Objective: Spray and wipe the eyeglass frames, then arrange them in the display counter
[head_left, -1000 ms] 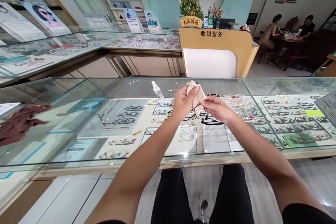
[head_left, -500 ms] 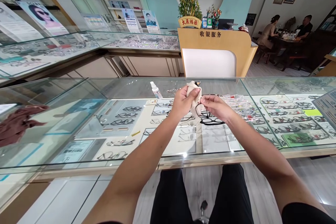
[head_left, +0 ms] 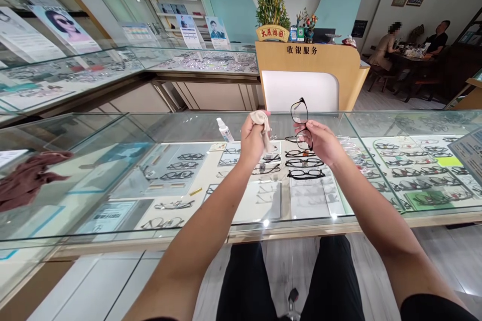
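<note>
My left hand [head_left: 253, 141] is closed around a beige cleaning cloth [head_left: 261, 119], which hangs down past the fingers. To its right, my right hand [head_left: 322, 141] pinches a pair of black-rimmed eyeglasses [head_left: 300, 111] near the bridge. The glasses are turned on end, one lens above the other, and the cloth is apart from them. Below my right hand, several dark eyeglasses [head_left: 306, 174] lie in a column on the glass counter. A white spray bottle [head_left: 225, 130] stands on the counter left of my left hand.
The glass display counter [head_left: 241, 228] spans the front, with rows of frames inside. A brown cloth [head_left: 32, 178] lies at the left. A sign card [head_left: 469, 153] stands at the right edge. Beyond is a wooden cashier desk [head_left: 354, 80]; two people sit at a table at the far right.
My hands have moved apart. The cloth has come off the glasses and gone left with my left hand, while my right hand has lifted the glasses and turned them on end.
</note>
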`<state>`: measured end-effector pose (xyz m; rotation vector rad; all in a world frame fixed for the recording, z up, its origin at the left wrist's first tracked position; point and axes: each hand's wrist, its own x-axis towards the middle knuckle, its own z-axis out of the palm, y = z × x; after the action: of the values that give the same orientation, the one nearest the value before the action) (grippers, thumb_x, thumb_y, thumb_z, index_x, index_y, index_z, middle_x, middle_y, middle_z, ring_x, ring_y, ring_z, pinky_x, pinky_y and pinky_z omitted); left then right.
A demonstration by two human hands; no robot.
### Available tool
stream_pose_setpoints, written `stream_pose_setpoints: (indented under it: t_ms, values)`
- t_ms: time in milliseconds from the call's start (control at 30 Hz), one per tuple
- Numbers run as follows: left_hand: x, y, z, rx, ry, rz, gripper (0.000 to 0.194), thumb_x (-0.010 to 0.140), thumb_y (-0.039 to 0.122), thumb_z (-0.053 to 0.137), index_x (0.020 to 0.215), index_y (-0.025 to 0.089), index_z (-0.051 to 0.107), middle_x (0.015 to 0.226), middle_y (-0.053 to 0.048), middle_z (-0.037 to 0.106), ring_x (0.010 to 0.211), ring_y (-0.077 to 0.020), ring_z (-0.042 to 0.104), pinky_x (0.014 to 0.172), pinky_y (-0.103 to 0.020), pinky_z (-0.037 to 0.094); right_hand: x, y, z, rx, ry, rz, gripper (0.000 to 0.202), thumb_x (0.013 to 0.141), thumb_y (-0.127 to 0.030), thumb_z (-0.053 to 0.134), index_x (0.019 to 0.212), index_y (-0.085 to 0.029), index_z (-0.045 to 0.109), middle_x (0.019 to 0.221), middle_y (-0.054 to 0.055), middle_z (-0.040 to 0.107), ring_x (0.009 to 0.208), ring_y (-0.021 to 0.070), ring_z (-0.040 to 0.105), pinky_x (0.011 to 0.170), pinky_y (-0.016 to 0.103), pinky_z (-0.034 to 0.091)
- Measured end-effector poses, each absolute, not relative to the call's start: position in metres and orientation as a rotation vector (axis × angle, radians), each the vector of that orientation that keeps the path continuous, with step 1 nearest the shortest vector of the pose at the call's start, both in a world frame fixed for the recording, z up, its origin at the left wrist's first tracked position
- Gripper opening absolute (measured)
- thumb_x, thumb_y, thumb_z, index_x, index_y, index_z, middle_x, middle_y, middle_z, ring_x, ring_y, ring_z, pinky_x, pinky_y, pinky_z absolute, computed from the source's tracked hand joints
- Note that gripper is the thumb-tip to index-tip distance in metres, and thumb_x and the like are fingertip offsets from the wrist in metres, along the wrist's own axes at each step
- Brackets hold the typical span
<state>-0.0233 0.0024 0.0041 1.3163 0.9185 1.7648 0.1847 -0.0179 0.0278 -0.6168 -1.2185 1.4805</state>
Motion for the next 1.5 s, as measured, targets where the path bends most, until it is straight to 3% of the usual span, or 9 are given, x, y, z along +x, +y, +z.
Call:
stream_pose_setpoints:
  t_ms: [100, 200, 267, 400, 533, 633, 1067, 1333, 1500]
  values:
    - [-0.022, -0.002, 0.003, 1.476, 0.858, 1.774, 0.042, 0.089, 0.059, 0.069, 0.070, 0.023, 0.059, 0.068, 0.000, 0.051, 0.056, -0.0128, 0.039, 0.052, -0.030, 0.031, 0.188, -0.016, 0.031, -0.592, -1.211, 1.488, 0.045, 0.069, -0.057, 0.098, 0.079, -0.023, 0.069, 0.089, 0.002, 0.076, 0.082, 0.0148, 0.065, 0.077, 0.028, 0.055]
    - [-0.018, -0.009, 0.002, 1.715, 0.895, 1.858, 0.069, 0.098, 0.073, 0.060, 0.056, 0.022, 0.039, 0.063, -0.001, 0.044, 0.060, -0.0148, 0.042, 0.059, -0.033, 0.035, 0.189, -0.017, 0.033, -0.606, -1.214, 1.463, 0.047, 0.068, -0.059, 0.098, 0.078, -0.023, 0.068, 0.085, 0.001, 0.075, 0.078, 0.0138, 0.065, 0.076, 0.027, 0.054]
    - [-0.016, -0.014, 0.003, 1.831, 1.003, 1.895, 0.071, 0.103, 0.075, 0.053, 0.057, 0.022, 0.041, 0.062, -0.002, 0.047, 0.065, -0.0166, 0.048, 0.064, -0.033, 0.039, 0.189, -0.018, 0.034, -0.632, -1.229, 1.437, 0.048, 0.067, -0.060, 0.097, 0.077, -0.023, 0.068, 0.083, 0.001, 0.075, 0.077, 0.0139, 0.065, 0.077, 0.027, 0.054]
    - [-0.014, -0.021, 0.005, 2.001, 1.166, 1.914, 0.051, 0.107, 0.067, 0.051, 0.096, 0.021, 0.072, 0.089, -0.006, 0.073, 0.080, -0.0194, 0.063, 0.075, -0.034, 0.049, 0.190, -0.019, 0.035, -0.674, -1.296, 1.386, 0.045, 0.071, -0.060, 0.094, 0.075, -0.024, 0.068, 0.078, 0.000, 0.074, 0.077, 0.0153, 0.065, 0.079, 0.029, 0.052]
    - [-0.014, -0.022, 0.003, 2.162, 1.182, 1.961, 0.047, 0.105, 0.061, 0.058, 0.128, 0.022, 0.072, 0.116, -0.011, 0.078, 0.102, -0.0245, 0.070, 0.088, -0.038, 0.054, 0.190, -0.021, 0.035, -0.736, -1.377, 1.350, 0.040, 0.076, -0.058, 0.089, 0.076, -0.023, 0.070, 0.076, 0.002, 0.075, 0.076, 0.0161, 0.064, 0.080, 0.031, 0.050]
    - [-0.016, -0.020, -0.001, 2.293, 1.211, 1.897, 0.065, 0.093, 0.068, 0.072, 0.141, 0.024, 0.067, 0.133, -0.014, 0.074, 0.120, -0.0305, 0.068, 0.094, -0.042, 0.056, 0.190, -0.022, 0.035, -0.758, -1.456, 1.334, 0.038, 0.079, -0.057, 0.085, 0.074, -0.022, 0.071, 0.076, 0.002, 0.074, 0.077, 0.0169, 0.065, 0.081, 0.032, 0.050]
    - [-0.017, -0.017, -0.005, 2.342, 1.214, 1.948, 0.062, 0.089, 0.065, 0.081, 0.133, 0.022, 0.070, 0.127, -0.013, 0.072, 0.115, -0.0295, 0.070, 0.091, -0.040, 0.058, 0.192, -0.026, 0.040, -0.781, -1.626, 1.207, 0.043, 0.088, -0.063, 0.077, 0.074, -0.022, 0.073, 0.073, 0.002, 0.071, 0.078, 0.0191, 0.065, 0.089, 0.036, 0.050]
    - [-0.023, -0.013, 0.002, 2.076, 1.440, 2.090, 0.070, 0.084, 0.072, 0.083, 0.130, 0.021, 0.067, 0.127, -0.014, 0.071, 0.111, -0.0282, 0.069, 0.087, -0.039, 0.056, 0.187, -0.038, 0.032, -0.815, -1.748, 0.512, 0.064, 0.086, -0.066, 0.082, 0.134, -0.028, 0.065, 0.121, 0.010, 0.075, 0.116, 0.0296, 0.069, 0.113, 0.049, 0.049]
    - [-0.025, -0.011, 0.024, 1.980, 1.391, 2.250, 0.069, 0.083, 0.070, 0.085, 0.128, 0.023, 0.064, 0.124, -0.011, 0.069, 0.105, -0.0262, 0.068, 0.084, -0.040, 0.056, 0.191, -0.033, 0.042, -0.835, -1.710, 0.141, 0.058, 0.090, -0.060, 0.081, 0.135, -0.029, 0.063, 0.125, 0.011, 0.073, 0.122, 0.0314, 0.067, 0.115, 0.053, 0.050]
